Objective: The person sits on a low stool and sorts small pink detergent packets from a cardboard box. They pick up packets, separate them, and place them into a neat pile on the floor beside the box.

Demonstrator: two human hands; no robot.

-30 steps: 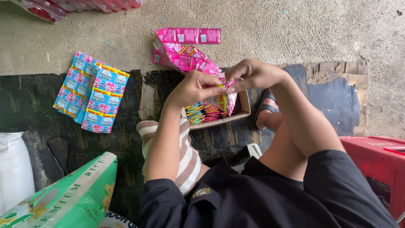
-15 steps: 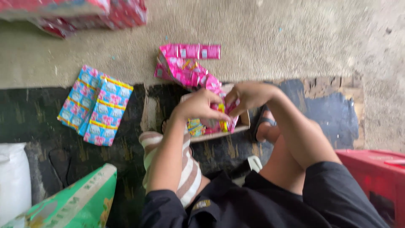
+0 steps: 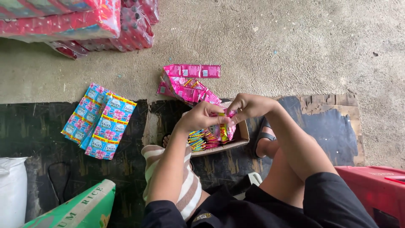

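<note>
My left hand (image 3: pixel 202 117) and my right hand (image 3: pixel 249 105) meet over a small open cardboard box (image 3: pixel 240 139) on the floor. Together they pinch a strip of pink and yellow sachets (image 3: pixel 223 128) that hangs down into the box. More sachets in several colours (image 3: pixel 201 140) are packed on edge inside the box. A loose pile of pink sachet strips (image 3: pixel 187 84) lies on the concrete just beyond the box. Blue sachet strips (image 3: pixel 101 120) lie spread out to the left.
Red shrink-wrapped packs (image 3: pixel 84 21) are stacked at the top left. A green sack (image 3: pixel 80 209) and a white sack (image 3: pixel 12 194) sit at the bottom left. A red plastic crate (image 3: pixel 375 192) stands at the right. Flattened dark cardboard (image 3: pixel 42 139) covers the floor under me.
The camera has tilted so everything sits lower in view and the red packs show at the top. My hands stay together on the sachet strip over the box.
</note>
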